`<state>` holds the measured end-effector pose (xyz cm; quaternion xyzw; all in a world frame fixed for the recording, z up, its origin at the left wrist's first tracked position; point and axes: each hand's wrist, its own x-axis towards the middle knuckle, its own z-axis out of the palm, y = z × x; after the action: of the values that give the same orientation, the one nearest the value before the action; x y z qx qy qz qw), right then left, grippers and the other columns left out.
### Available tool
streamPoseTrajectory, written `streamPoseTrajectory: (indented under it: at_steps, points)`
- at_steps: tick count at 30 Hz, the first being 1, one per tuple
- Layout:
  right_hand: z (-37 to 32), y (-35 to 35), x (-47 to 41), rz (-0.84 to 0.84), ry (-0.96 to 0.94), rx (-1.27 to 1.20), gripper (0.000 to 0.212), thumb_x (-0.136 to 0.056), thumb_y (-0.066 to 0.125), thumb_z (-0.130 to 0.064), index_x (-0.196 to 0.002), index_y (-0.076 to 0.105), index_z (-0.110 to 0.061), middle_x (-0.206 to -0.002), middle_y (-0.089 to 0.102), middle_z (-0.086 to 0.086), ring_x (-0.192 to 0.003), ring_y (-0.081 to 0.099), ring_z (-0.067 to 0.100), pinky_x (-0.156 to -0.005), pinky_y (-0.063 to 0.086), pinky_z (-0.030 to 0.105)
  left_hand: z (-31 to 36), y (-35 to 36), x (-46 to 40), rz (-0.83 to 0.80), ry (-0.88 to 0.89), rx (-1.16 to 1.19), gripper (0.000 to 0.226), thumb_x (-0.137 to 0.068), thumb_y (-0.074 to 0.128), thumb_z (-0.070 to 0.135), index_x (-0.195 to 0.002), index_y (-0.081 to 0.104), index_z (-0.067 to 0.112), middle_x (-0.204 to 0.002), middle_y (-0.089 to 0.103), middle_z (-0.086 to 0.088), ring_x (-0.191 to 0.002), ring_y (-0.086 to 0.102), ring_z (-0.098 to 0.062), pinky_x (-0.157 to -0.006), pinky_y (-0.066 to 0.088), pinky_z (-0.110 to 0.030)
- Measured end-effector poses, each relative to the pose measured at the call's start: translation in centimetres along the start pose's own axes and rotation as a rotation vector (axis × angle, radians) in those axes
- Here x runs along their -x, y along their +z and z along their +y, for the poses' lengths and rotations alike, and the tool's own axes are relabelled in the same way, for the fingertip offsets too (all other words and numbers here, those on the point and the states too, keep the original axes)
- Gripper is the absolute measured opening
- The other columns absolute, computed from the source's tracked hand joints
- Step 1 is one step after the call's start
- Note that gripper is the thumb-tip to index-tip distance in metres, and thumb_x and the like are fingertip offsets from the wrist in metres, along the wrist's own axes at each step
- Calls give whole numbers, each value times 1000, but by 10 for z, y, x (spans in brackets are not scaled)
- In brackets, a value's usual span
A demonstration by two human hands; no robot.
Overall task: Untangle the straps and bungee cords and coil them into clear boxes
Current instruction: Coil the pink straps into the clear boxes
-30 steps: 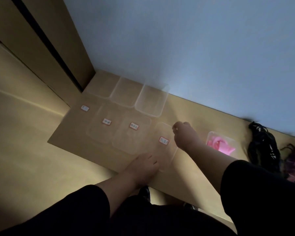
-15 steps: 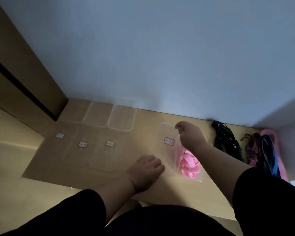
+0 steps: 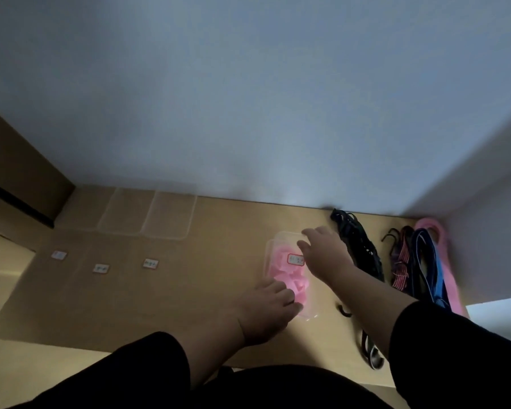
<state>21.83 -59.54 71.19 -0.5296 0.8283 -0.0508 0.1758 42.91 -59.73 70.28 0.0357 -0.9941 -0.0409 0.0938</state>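
Head view looks down at a tan board [image 3: 219,246] lying against a pale wall [image 3: 248,98]. Near the middle sits a clear box [image 3: 273,249] holding a coiled pink strap [image 3: 281,273], with a red-edged label [image 3: 295,259] on its lid. The right hand [image 3: 325,255] reaches over the far end of the box, fingers loosely spread and resting on the lid; whether they pinch its edge cannot be told. The left hand [image 3: 266,308] lies at the near end of the box, fingers curled against its corner; the blur hides whether it truly grips.

To the right of the box, a bundle of black cords [image 3: 357,246] lies on the board, and beyond it a tangle of striped, blue and pink straps [image 3: 419,261] rests near the wall's corner. A dark hook end [image 3: 344,311] lies just beside the box's near corner.

On the left, three small white labels [image 3: 101,268] mark faint clear lids, and two more clear boxes [image 3: 168,216] stand side by side at the wall.
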Motion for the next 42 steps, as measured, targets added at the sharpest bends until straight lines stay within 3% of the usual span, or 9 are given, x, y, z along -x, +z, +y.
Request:
streamPoseTrajectory:
  at_steps: [4,8,12,20,24,26,31,37,42]
  points:
    - [-6,16,3,-48,-142,291,70,-104,28,-57,-158,24,-12,-165,26,9,-153,21,28,-122,19,46,0,9,0,-20,-54,8,27,-76,72,32,-102,72,24,-90,64,3,-82,60,-20,-73,52,-28]
    - [-17,31,7,-112,-338,294,67,-108,17,-48,-161,3,-10,-170,-2,11,-156,-9,26,-120,-12,40,1,21,5,12,-154,89,27,-82,66,24,-108,69,17,-108,65,-5,-101,62,-28,-75,55,-35]
    - [-17,37,9,-193,-358,244,65,-108,14,-48,-162,0,-14,-170,-7,7,-156,-13,23,-123,-10,40,2,28,7,77,-147,88,20,-87,64,21,-104,72,16,-110,67,-5,-107,60,-27,-78,54,-36]
    - [-21,34,-1,-78,-353,264,70,-104,17,-58,-162,8,-19,-171,2,4,-157,-3,23,-121,-11,53,1,17,5,102,-121,11,21,-91,57,21,-99,75,18,-109,71,-1,-100,67,-24,-70,53,-33]
    - [-20,22,-6,-36,-265,219,67,-102,28,-58,-157,27,-21,-159,37,5,-142,38,27,-116,28,49,2,9,3,99,-99,-14,18,-88,62,22,-98,77,18,-107,72,0,-92,68,-22,-62,53,-30]
    - [-20,14,-7,-14,-316,214,59,-104,32,-51,-155,32,-22,-154,44,2,-135,44,24,-108,36,44,3,6,2,128,-93,-2,19,-89,60,21,-97,77,17,-106,73,0,-91,68,-23,-63,53,-30]
    - [-31,-2,-15,41,-373,175,57,-104,37,-47,-154,37,-19,-151,47,2,-135,46,25,-109,35,44,1,0,5,199,-123,20,23,-90,59,22,-103,77,14,-112,73,-4,-100,69,-26,-76,57,-33]
    - [-29,19,-14,-62,-341,217,66,-101,35,-56,-157,28,-21,-156,41,3,-141,39,25,-114,30,44,1,7,11,95,-123,-11,35,-90,53,24,-115,75,13,-125,70,-7,-115,66,-28,-93,56,-37]
    - [-16,39,-9,-139,-370,227,72,-102,25,-60,-161,14,-21,-166,25,5,-152,21,25,-123,12,44,8,27,9,19,-148,-46,42,-88,52,30,-123,72,19,-133,66,-3,-122,64,-24,-97,54,-35]
